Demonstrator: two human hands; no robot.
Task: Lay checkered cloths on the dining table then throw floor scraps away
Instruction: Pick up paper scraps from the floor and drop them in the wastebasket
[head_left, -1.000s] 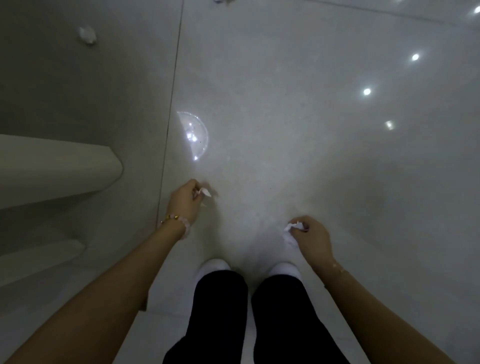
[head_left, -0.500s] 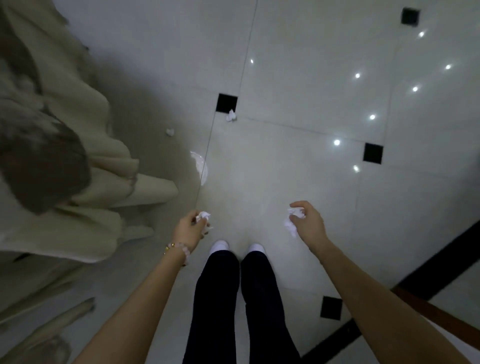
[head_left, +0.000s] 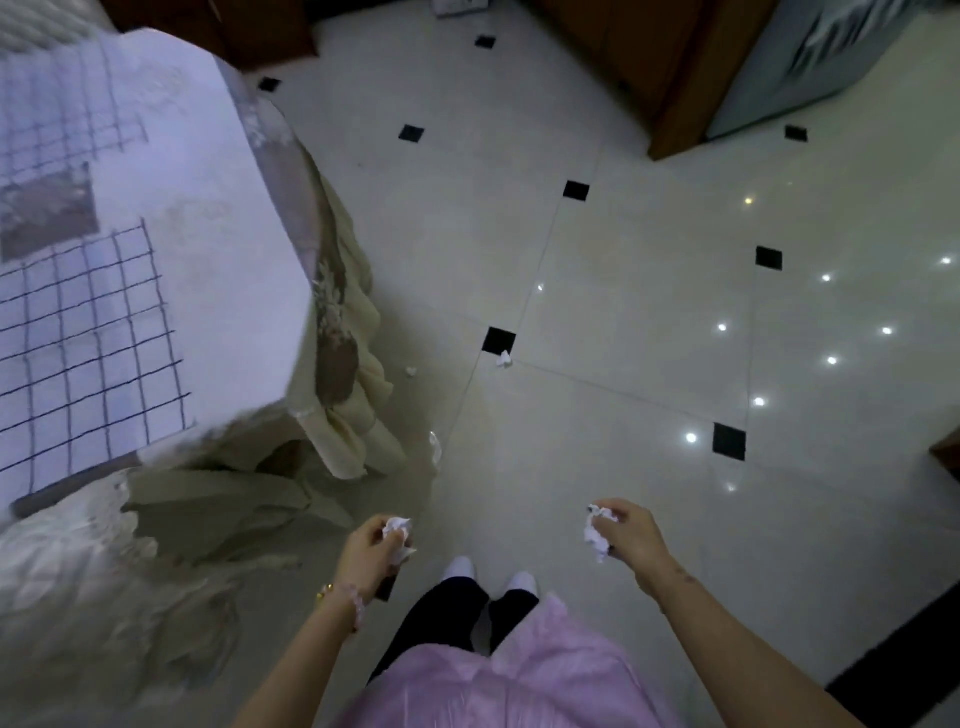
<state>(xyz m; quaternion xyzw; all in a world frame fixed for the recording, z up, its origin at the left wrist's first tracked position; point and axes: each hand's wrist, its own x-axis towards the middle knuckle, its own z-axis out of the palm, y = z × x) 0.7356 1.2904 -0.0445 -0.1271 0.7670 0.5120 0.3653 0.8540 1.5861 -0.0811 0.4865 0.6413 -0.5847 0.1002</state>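
My left hand (head_left: 370, 552) is closed around a crumpled white paper scrap (head_left: 397, 530), held above the floor beside my feet. My right hand (head_left: 631, 535) grips another crumpled white scrap (head_left: 596, 532) that hangs from the fingers. Two more white scraps lie on the pale tiles ahead, one (head_left: 504, 359) by a black inset tile and a smaller one (head_left: 411, 371) near the table's drape. On the left, the dining table (head_left: 223, 218) carries white checkered cloths (head_left: 88, 322) with dark grid lines.
A cream cloth (head_left: 353, 415) drapes from the table down to the floor. A clear round disc (head_left: 435, 448) lies on the tiles by the drape. Brown wooden furniture (head_left: 670, 73) stands at the far side. The glossy floor (head_left: 649, 322) with black inset tiles stretches ahead and to the right.
I have risen from a crouch, so the view has lifted and the table top has come into sight. Both hands came up off the floor, each still holding its scrap.
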